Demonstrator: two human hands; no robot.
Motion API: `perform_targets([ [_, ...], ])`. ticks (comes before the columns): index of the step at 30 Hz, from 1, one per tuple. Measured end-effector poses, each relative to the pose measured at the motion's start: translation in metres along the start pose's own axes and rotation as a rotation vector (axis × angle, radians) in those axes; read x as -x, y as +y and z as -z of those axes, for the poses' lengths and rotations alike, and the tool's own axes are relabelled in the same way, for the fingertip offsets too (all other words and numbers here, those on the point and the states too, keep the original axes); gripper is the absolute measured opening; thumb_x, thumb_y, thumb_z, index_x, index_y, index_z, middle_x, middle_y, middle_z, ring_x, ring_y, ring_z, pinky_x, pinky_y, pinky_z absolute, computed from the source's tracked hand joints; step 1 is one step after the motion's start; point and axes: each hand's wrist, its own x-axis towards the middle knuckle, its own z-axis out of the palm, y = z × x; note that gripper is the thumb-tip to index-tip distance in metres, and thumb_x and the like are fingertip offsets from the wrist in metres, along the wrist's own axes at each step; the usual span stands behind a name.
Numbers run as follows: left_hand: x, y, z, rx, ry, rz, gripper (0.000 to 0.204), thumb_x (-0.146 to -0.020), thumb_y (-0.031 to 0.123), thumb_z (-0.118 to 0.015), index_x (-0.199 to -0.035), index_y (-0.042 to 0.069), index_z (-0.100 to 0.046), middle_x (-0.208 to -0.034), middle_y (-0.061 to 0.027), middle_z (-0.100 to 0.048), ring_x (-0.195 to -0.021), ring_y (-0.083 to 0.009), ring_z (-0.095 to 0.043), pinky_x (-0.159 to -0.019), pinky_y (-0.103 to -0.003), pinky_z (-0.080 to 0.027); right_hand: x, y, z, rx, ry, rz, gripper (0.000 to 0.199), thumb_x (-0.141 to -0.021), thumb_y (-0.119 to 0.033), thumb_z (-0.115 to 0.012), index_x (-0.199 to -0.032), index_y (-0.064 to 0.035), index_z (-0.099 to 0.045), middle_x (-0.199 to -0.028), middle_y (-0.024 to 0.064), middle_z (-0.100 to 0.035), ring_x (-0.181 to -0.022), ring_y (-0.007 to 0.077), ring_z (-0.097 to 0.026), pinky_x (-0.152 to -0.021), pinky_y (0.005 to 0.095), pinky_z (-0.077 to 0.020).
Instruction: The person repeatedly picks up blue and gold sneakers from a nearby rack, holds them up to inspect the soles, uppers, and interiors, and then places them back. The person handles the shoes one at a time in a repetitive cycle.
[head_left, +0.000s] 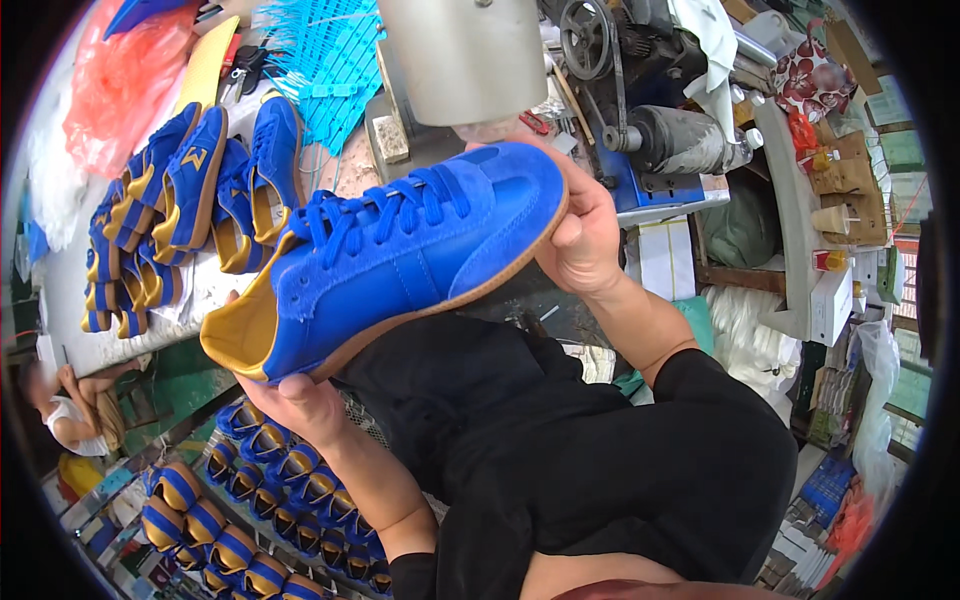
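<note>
A blue sneaker (400, 245) with blue laces, a golden lining and a brown gum sole is held up in front of me. My left hand (300, 400) grips its heel end from below, with the thumb against the sole edge. Round the toe is my right hand (585, 235), thumb on the sole side; its other fingers are partly hidden behind the shoe. Beyond the heel, on the worktable, several matching blue and gold sneakers (190, 185) lie in a group.
A metal cylinder (465, 60) hangs just beyond the shoe. A machine motor (690, 140) with a pulley wheel stands at the far right. Blue plastic ties (325, 70) and a red plastic bag (130, 95) lie far left. Racked sneakers (290, 490) stand lower left; a person (75, 410) sits beyond.
</note>
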Motion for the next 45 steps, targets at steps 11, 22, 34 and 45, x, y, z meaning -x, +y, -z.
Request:
perform_targets([
  [11, -0.024, 0.006, 0.001, 0.011, -0.016, 0.005, 0.102, -0.079, 0.066, -0.069, -0.139, -0.01, -0.036, -0.128, -0.0167, -0.057, -0.115, -0.0234, -0.06, -0.098, -0.037, -0.049, -0.012, 0.001, -0.004, 0.01, 0.08, 0.039, 0.081, -0.08, -0.03, -0.082, -0.14, 0.0055, -0.042, -0.125, 0.0138, -0.062, -0.113, 0.018, -0.062, -0.094, 0.031, -0.0528],
  [22, -0.03, 0.009, 0.003, -0.057, -0.064, -0.024, 0.078, -0.09, 0.055, -0.061, -0.131, -0.009, -0.046, -0.119, -0.0144, -0.061, -0.108, -0.0206, -0.062, -0.093, -0.034, -0.049, -0.011, 0.003, -0.005, -0.039, 0.106, 0.019, 0.079, -0.08, -0.029, -0.082, -0.138, 0.0053, -0.042, -0.127, 0.0147, -0.061, -0.111, 0.0194, -0.063, -0.097, 0.032, -0.0513],
  [34, -0.016, -0.015, 0.027, 0.18, -0.164, 0.076, 0.112, -0.071, 0.057, -0.081, -0.148, -0.004, -0.027, -0.137, -0.0176, -0.05, -0.125, -0.0263, -0.054, -0.105, -0.04, -0.044, 0.002, 0.003, -0.008, -0.029, -0.128, -0.106, 0.091, -0.073, -0.011, -0.085, -0.146, 0.0042, -0.033, -0.152, 0.0237, -0.036, -0.138, 0.0286, -0.042, -0.113, 0.04, -0.0364],
  [45, 0.032, -0.029, 0.075, 0.303, -0.177, 0.108, 0.107, -0.065, 0.032, -0.091, -0.151, 0.016, -0.029, -0.153, -0.0267, -0.028, -0.138, -0.0376, -0.037, -0.113, -0.051, -0.034, 0.02, 0.029, -0.017, -0.078, -0.296, -0.204, 0.087, -0.086, -0.019, -0.073, -0.153, 0.0008, -0.021, -0.158, 0.0211, -0.025, -0.145, 0.0305, -0.03, -0.118, 0.0434, -0.0258],
])
